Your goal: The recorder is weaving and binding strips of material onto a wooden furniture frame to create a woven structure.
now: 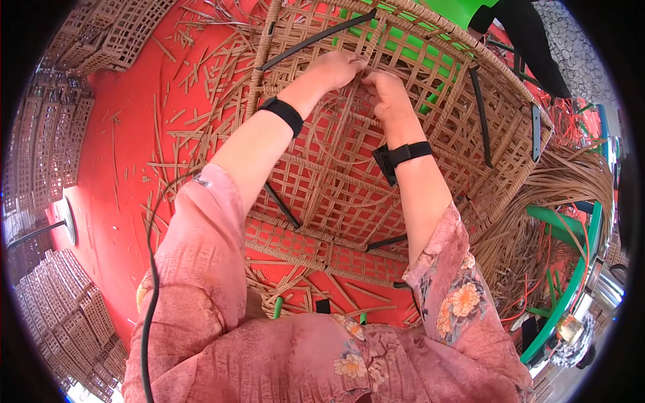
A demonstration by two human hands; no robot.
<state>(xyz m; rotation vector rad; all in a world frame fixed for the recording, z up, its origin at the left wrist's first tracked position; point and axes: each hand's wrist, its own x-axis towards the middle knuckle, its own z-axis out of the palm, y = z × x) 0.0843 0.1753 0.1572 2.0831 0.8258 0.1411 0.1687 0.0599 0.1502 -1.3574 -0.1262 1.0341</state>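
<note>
A large brown wicker basket (322, 178) with an open lattice and thick braided rims lies tilted before me. Near its far side, my left hand (338, 70) is closed, its fingertips on a braided bar of the lattice. My right hand (388, 94) meets it from the right, fingers curled in and pinched at the same bar. Whether a thin strand runs between the fingertips is too small to make out. Loose strands curve across the lattice below the hands. Dark strips, one a black strip (319, 39), are fixed across the basket's corners and sides.
Cut wicker pieces (201, 131) litter the red floor (121, 161). Stacked woven baskets (50, 141) line the left side. At right lie a bundle of long strands (564, 178) and a green frame (571, 289). A bright green object (457, 10) shows beyond the basket, near another person's dark sleeve (531, 47). A black cable (153, 269) runs along my left arm.
</note>
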